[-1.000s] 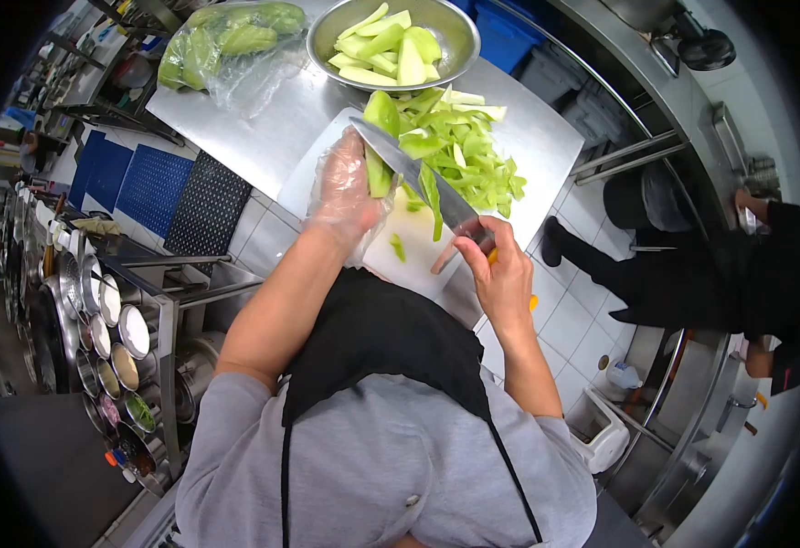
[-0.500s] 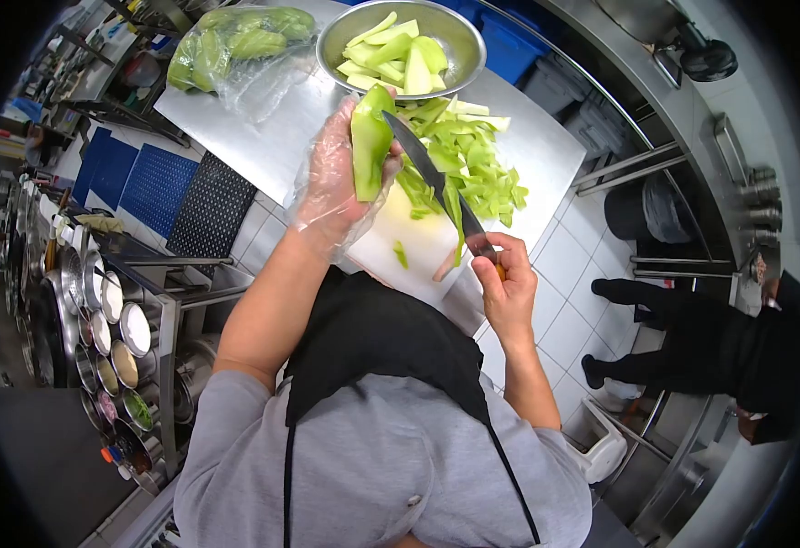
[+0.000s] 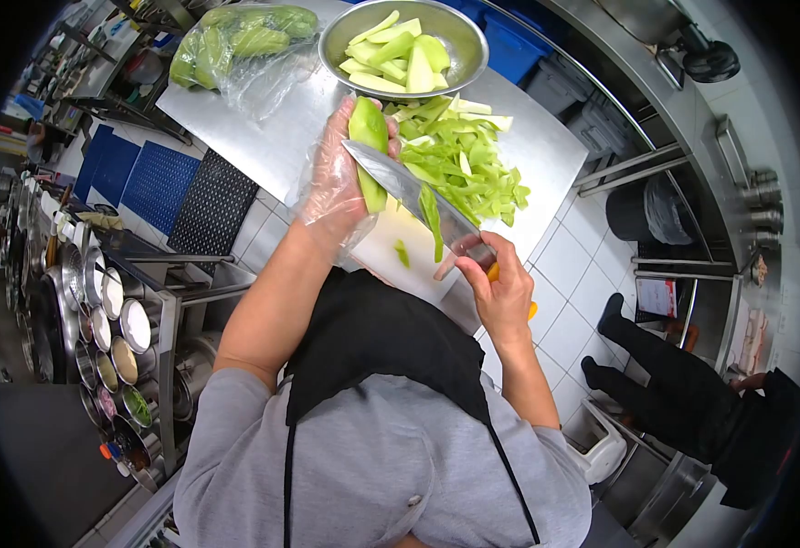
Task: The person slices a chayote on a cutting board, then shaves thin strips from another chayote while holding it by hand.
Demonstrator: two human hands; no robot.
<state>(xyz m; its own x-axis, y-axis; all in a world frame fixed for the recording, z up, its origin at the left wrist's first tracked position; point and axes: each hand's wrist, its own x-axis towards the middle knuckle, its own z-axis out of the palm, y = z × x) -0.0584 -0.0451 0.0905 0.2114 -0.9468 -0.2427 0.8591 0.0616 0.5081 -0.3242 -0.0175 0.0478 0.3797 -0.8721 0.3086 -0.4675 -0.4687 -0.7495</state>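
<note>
My left hand (image 3: 334,173), in a clear plastic glove, is wrapped round a peeled light-green vegetable (image 3: 368,128) whose exact kind I cannot make out. My right hand (image 3: 500,297), bare, grips a knife (image 3: 409,187) with a yellow handle. Its broad blade lies slantwise across the vegetable, the tip near my left palm. A green strip of peel (image 3: 432,222) clings to the blade. Below is a white cutting board (image 3: 386,242), with a heap of green peelings (image 3: 473,173) to its right.
A steel bowl (image 3: 479,68) of cut green pieces stands at the table's far side. Left of it is a plastic bag (image 3: 244,55) of whole green vegetables. Shelving with several containers (image 3: 135,326) is on the left. A person in black (image 3: 692,393) stands at the right.
The knife has moved down and left across the vegetable, its blade now turned flatter toward me. The vegetable has turned slightly in my left hand. The person at the right has shifted position.
</note>
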